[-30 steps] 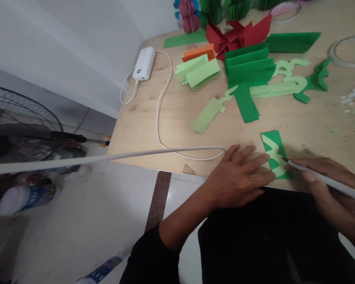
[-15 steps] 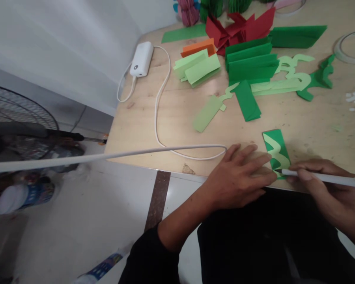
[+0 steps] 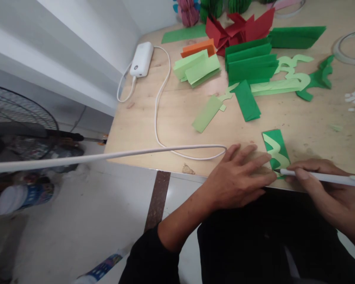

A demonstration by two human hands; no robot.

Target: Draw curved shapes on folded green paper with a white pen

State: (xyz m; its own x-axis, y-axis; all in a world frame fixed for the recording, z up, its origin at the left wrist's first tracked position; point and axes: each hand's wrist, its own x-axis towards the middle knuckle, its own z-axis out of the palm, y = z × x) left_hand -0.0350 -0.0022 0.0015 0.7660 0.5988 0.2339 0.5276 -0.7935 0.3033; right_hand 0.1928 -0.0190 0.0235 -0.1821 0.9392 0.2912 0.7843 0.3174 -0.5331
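A small dark green paper rectangle (image 3: 280, 139) lies near the table's front edge, with a wavy light green paper cut-out (image 3: 275, 153) on top. My left hand (image 3: 239, 179) rests flat with its fingers spread, fingertips at the left side of these papers. From the right, my right hand (image 3: 322, 189) grips a slim white pen (image 3: 331, 178). Its dark tip touches the papers' lower end, by my left fingers. Just beyond are a folded dark green strip (image 3: 247, 101) and a light green strip (image 3: 207, 114) with a cut, wavy end.
Folded green papers (image 3: 251, 65), light green papers (image 3: 202, 69), an orange paper (image 3: 198, 47) and red folded paper (image 3: 239, 29) stand farther back. A white power bank (image 3: 142, 59) trails a cable (image 3: 156, 114) past my left hand. Tape rolls (image 3: 340, 53) lie at right.
The pen and my right fingers have shifted very slightly left over the papers. My left hand stays in place.
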